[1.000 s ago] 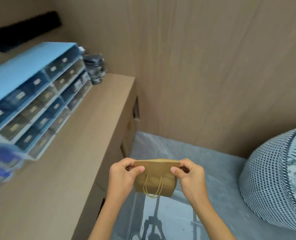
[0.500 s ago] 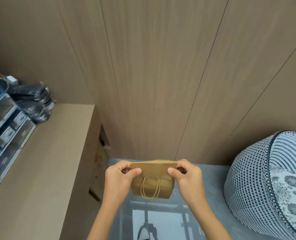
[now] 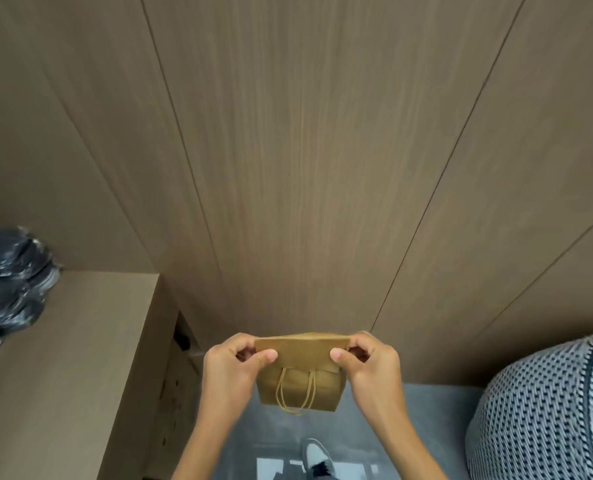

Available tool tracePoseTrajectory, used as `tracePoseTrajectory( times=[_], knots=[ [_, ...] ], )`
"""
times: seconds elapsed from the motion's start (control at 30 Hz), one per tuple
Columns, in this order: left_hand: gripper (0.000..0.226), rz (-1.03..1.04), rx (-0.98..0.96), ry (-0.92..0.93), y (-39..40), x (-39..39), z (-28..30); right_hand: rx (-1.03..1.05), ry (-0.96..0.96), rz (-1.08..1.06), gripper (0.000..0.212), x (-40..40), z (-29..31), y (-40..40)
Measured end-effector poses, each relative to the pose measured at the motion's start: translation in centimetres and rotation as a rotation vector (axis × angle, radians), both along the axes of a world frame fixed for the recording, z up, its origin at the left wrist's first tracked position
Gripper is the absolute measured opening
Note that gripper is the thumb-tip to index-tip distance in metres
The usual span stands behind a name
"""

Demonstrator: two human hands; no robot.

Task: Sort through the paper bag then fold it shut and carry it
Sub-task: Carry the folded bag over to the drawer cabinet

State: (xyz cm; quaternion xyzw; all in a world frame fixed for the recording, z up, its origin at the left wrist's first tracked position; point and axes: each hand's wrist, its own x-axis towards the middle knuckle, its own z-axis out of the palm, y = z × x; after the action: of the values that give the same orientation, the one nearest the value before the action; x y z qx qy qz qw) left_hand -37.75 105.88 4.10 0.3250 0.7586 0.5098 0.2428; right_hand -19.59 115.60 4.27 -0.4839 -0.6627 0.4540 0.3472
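Note:
A small brown paper bag (image 3: 302, 379) hangs in the air in front of me, its top folded over into a flat flap. Two thin cord handles dangle down its front. My left hand (image 3: 232, 372) pinches the flap's left end between thumb and fingers. My right hand (image 3: 371, 368) pinches the right end the same way. The bag's inside is hidden.
A wood-panelled wall (image 3: 305, 168) rises just ahead. A tan cabinet (image 3: 63, 375) stands at the left with dark plastic-wrapped bundles (image 3: 11, 282) on it. A black-and-white patterned pouf (image 3: 548, 410) sits at the right. Grey floor (image 3: 426, 410) and a shoe (image 3: 317, 455) lie below.
The view has swung right: the blue drawer unit has left the frame and the wall fills it. Both hands keep the same hold on the folded bag.

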Motion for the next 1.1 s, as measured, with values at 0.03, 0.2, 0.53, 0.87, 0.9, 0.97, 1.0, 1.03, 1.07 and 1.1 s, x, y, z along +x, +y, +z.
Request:
tracePoseTrajectory(
  times=[0.03,0.2,0.53,0.87,0.9,0.97,1.0,1.03,1.07,1.1],
  knots=[
    [0.017,0.011,0.005,0.0,1.4,-0.6,-0.1,0.004,0.003,0.007,0.025,-0.7,-0.1,1.5],
    [0.018,0.117,0.018,-0.011,7.6,-3.8,-0.3,0.02,0.001,0.113,0.025,-4.9,0.0,9.2],
    [0.02,0.434,0.109,-0.03,9.4,-9.5,-0.9,0.051,0.033,0.467,0.026,-15.9,-0.1,16.5],
    [0.025,0.965,0.15,-0.068,-2.8,-15.4,-2.1,0.026,0.016,1.022,0.017,-31.9,-2.3,8.1],
    [0.023,1.01,0.142,-0.06,-4.3,-15.9,-2.3,0.029,0.012,1.068,0.016,-33.5,-2.6,6.7],
    [0.022,1.099,0.132,-0.042,-7.1,-16.9,-2.6,0.021,-0.002,1.143,0.015,-36.3,-3.1,3.8],
    [0.022,1.145,0.131,-0.038,-8.5,-17.3,-2.7,0.014,-0.01,1.179,0.016,-37.6,-3.4,2.4],
    [0.021,1.192,0.128,-0.042,-9.7,-17.7,-2.9,0.012,-0.02,1.217,0.018,-38.9,-3.7,1.0],
    [0.02,1.236,0.129,-0.048,-11.0,-18.1,-3.1,0.014,-0.031,1.252,0.021,-40.1,-4.0,-0.4],
    [0.018,1.274,0.135,-0.051,-12.2,-18.4,-3.2,0.021,-0.04,1.287,0.026,-41.1,-4.2,-1.8]
  ],
)
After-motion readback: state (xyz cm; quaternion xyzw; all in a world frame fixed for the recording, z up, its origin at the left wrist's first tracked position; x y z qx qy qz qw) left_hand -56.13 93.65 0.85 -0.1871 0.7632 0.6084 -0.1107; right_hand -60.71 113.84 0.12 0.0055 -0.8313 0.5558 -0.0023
